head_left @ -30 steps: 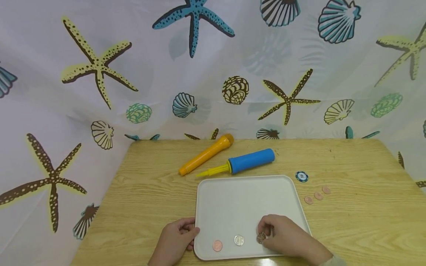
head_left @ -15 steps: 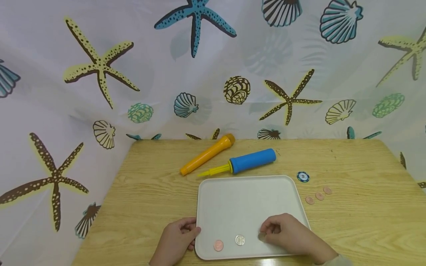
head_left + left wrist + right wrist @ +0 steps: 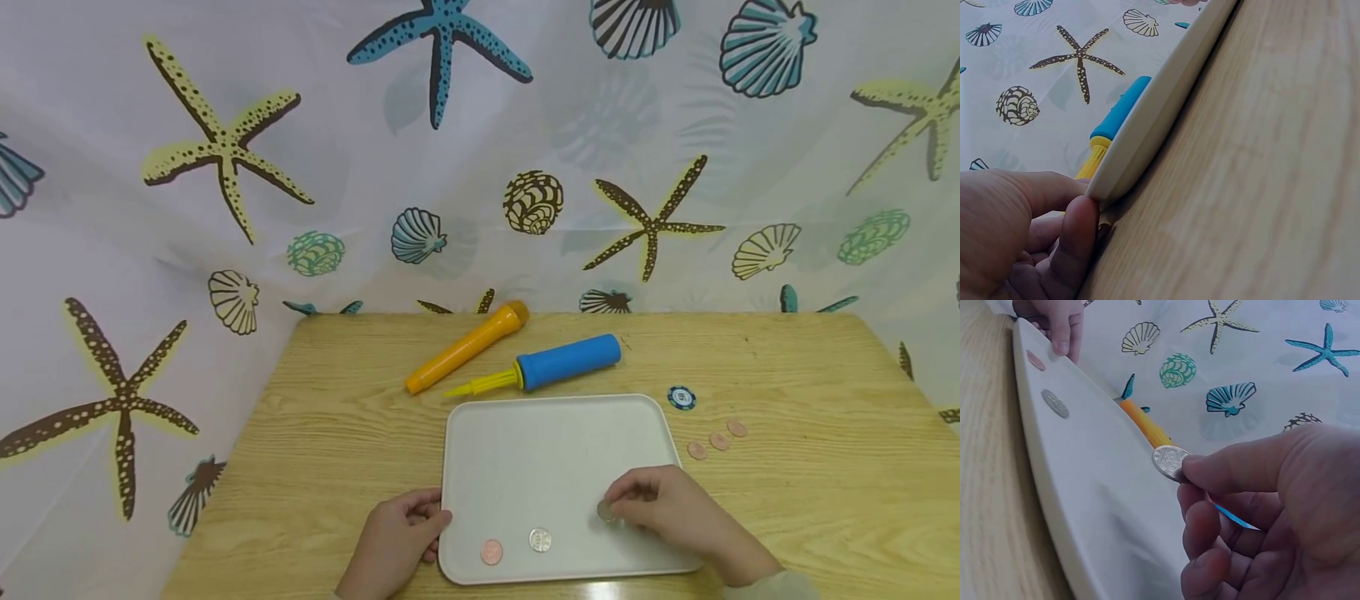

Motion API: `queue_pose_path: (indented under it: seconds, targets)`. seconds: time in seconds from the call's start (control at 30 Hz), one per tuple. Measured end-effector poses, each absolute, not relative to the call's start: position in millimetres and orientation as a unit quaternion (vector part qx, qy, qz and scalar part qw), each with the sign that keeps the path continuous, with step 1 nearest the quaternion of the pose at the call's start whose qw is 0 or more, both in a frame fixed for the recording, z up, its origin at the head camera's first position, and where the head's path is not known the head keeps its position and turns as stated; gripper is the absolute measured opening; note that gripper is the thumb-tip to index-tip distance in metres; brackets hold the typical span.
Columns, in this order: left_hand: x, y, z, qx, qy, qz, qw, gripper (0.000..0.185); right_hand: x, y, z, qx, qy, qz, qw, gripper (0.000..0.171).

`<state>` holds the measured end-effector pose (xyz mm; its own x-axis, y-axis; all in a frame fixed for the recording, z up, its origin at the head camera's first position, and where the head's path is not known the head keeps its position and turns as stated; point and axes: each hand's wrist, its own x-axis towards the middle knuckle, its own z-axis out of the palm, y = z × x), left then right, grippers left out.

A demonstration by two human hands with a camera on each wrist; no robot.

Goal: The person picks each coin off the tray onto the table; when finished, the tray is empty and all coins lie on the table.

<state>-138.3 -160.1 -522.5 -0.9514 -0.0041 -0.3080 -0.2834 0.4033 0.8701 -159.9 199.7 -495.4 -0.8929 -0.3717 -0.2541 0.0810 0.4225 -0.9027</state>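
Observation:
In the head view a white tray (image 3: pixel 555 467) lies on the wooden table. My right hand (image 3: pixel 663 508) is over its right part and pinches a silver coin (image 3: pixel 1170 462) between thumb and fingers, raised above the tray in the right wrist view. On the tray's near side lie another silver coin (image 3: pixel 540 540) and, left of it, a copper-coloured coin (image 3: pixel 491 552). My left hand (image 3: pixel 397 537) holds the tray's left edge, thumb at the rim; in the left wrist view its fingers (image 3: pixel 1072 231) are curled beside the corner.
Beyond the tray lie an orange toy microphone (image 3: pixel 468 346) and a blue and yellow hand pump (image 3: pixel 566 362). Right of the tray are a blue and white poker chip (image 3: pixel 682 397) and three copper-coloured coins (image 3: pixel 719 441). A patterned cloth (image 3: pixel 480 167) hangs behind the table (image 3: pixel 337 417).
My right hand has lifted the silver coin from the tray's near side and moved it away from me and to the right. My left hand stays at the tray's edge.

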Motion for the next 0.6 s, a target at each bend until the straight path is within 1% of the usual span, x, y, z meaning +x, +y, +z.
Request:
queue_pose_path:
  seconds: [0.3,0.6]
  targets:
    - [-138,-160,-520,-0.088,0.825,0.542,0.134,0.043,-162,223,-491,-0.08,0.822,-0.533,0.185,0.02]
    - [-139,-161,-518,-0.092,0.824,0.541,0.141,0.045,-164,249,-485,-0.025,0.82,-0.544,0.178,0.026]
